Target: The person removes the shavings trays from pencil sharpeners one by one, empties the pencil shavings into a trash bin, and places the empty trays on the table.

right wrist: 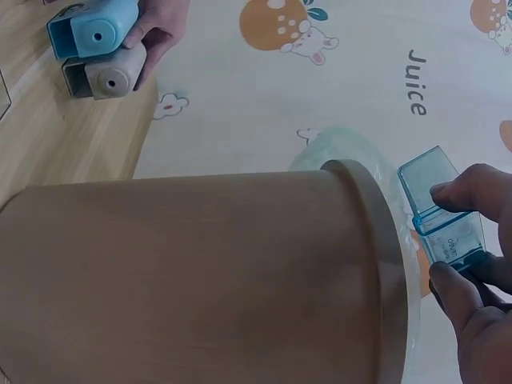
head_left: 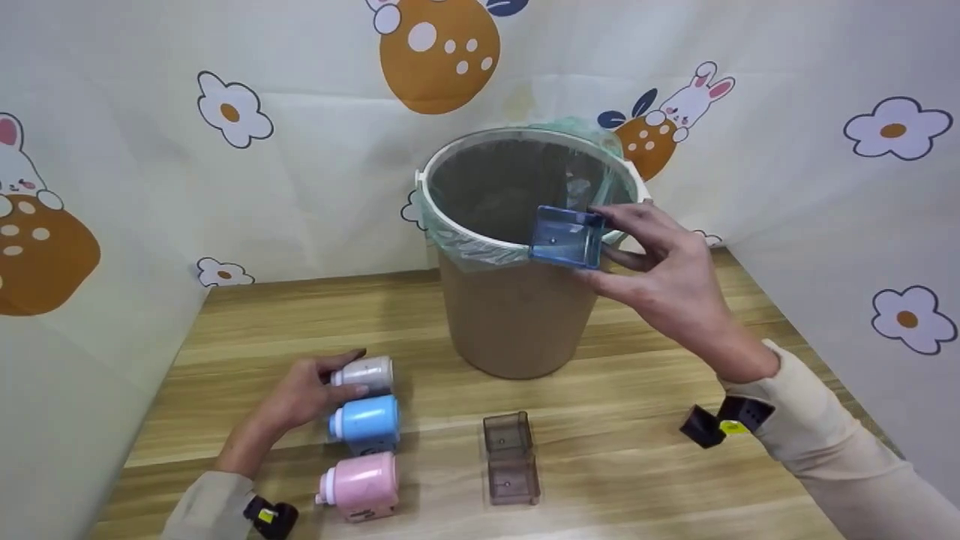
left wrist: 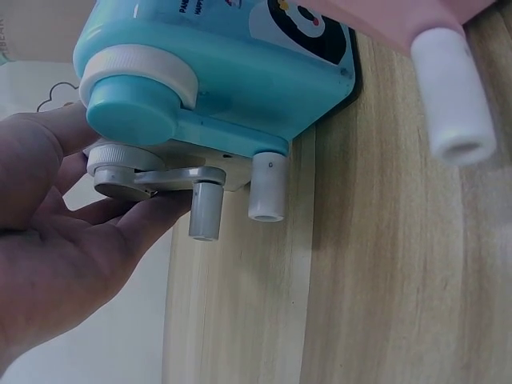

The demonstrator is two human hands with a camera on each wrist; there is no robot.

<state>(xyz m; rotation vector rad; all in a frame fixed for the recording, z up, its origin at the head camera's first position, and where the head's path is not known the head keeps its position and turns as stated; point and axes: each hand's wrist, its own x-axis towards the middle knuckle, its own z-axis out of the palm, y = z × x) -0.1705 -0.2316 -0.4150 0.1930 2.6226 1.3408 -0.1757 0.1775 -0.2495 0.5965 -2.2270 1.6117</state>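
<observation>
My right hand (head_left: 671, 274) pinches a clear blue pencil sharpener drawer (head_left: 564, 238) between thumb and fingers. In the head view the drawer overlaps the near right rim of a brown bin (head_left: 517, 319); its open side faces me. My left hand (head_left: 304, 394) holds a grey crank pencil sharpener (head_left: 373, 371) by its crank end, thumb and fingers on either side. Beside that sits a blue crank sharpener (head_left: 371, 420), its crank arm (left wrist: 232, 132) pointing towards the left wrist camera. A pink crank sharpener (head_left: 365, 481) is nearest me in the row.
Two smoky clear drawers (head_left: 507, 435) lie end to end on the wooden table (head_left: 622, 465), right of the sharpeners. A green plastic bag (head_left: 480, 251) lines the bin and folds over its white rim. Patterned cloth (head_left: 315, 172) hangs behind the table and along both sides.
</observation>
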